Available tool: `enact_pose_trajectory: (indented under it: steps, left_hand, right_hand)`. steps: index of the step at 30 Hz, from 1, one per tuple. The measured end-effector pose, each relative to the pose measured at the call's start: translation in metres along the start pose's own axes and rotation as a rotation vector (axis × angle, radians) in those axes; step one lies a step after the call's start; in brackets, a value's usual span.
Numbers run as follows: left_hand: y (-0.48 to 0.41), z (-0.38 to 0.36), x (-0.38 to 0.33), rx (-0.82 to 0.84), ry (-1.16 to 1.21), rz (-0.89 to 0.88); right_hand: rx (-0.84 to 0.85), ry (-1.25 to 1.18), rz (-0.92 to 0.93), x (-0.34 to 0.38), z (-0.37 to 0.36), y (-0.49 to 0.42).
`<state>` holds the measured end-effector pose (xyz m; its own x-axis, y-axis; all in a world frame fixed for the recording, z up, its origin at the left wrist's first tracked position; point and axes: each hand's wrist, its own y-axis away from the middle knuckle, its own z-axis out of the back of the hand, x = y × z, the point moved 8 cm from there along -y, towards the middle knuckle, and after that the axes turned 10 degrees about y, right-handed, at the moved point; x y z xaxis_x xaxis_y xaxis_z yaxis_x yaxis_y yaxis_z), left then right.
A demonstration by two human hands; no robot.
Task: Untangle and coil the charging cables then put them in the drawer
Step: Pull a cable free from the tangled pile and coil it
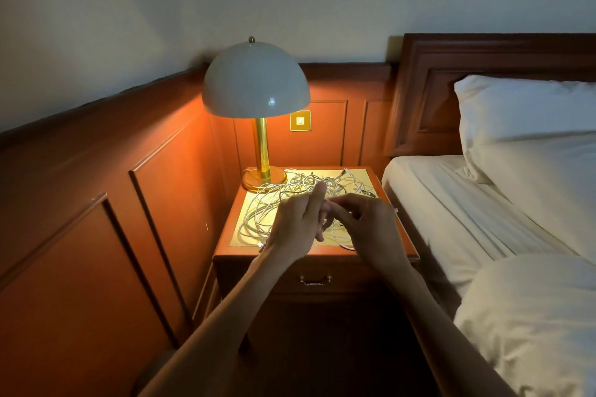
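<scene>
Room is tight: the red-brown wooden bedside table [225, 255] sits in a corner, with the white bed [451, 203] close on its right. Tangled white charging cables [258, 213] cover its top, just under the left hand [296, 226] and right hand [367, 226]. Their curled fingers [346, 203] meet, but I cannot tell if they pinch a wire.

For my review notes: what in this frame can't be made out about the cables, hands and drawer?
Head view, cables: count unclear, thin strands overlap in a tangle.
Head view, left hand and right hand: whether either grips a strand, hidden by the hands' backs.
Head view, drawer: contents hidden, it is shut.
</scene>
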<state>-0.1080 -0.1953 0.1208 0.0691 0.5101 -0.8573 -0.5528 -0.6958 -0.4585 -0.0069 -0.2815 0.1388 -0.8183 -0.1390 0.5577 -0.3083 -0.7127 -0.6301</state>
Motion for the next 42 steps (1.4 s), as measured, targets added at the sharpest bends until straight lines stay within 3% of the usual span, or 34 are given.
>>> enact_pose_trajectory:
  steps: [3,5,11,15,17,21,23,25,30,33,37,40,42]
  left_hand:
    - [-0.004,-0.011,0.001,0.234,0.324,0.149]
    - [-0.005,-0.010,-0.006,0.256,0.322,0.116]
    - [0.004,0.014,-0.036,-0.229,-0.056,-0.261]
    - [0.001,0.017,-0.039,-0.283,-0.231,-0.333]
    - [-0.002,0.018,-0.030,-0.217,-0.321,-0.366]
    - [0.000,-0.006,0.005,0.157,0.051,-0.039]
    - [0.006,-0.014,0.015,0.258,0.048,-0.008]
    - [0.009,-0.017,0.019,0.278,-0.025,-0.080]
    - [0.012,-0.019,0.008,0.143,-0.283,-0.258]
    - [0.010,-0.018,0.011,0.215,-0.291,-0.247]
    - [0.023,-0.024,0.015,0.423,-0.275,-0.174]
    - [0.030,-0.027,0.001,0.474,-0.195,-0.162]
    - [0.029,-0.025,-0.008,0.440,-0.154,-0.178]
  right_hand:
    - [-0.064,0.055,0.039,0.002,0.010,-0.006]
    - [-0.061,0.070,0.063,0.004,0.014,-0.011]
    - [-0.081,0.009,0.097,0.021,0.016,-0.020]
    - [-0.081,0.015,0.096,0.020,0.014,-0.021]
    - [-0.051,0.004,0.082,0.016,0.011,-0.018]
    - [0.004,-0.034,-0.005,-0.003,0.006,-0.015]
    - [0.045,-0.021,-0.046,-0.016,0.002,-0.011]
    - [0.069,-0.045,-0.087,-0.024,0.000,-0.007]
    - [0.085,-0.180,-0.218,-0.034,-0.004,-0.002]
    - [0.139,0.035,-0.138,-0.036,0.004,-0.006]
    - [0.371,0.174,0.077,-0.030,0.013,-0.010]
    - [0.265,0.125,0.168,-0.026,0.018,-0.008]
    - [0.168,-0.029,0.064,-0.032,0.017,-0.005]
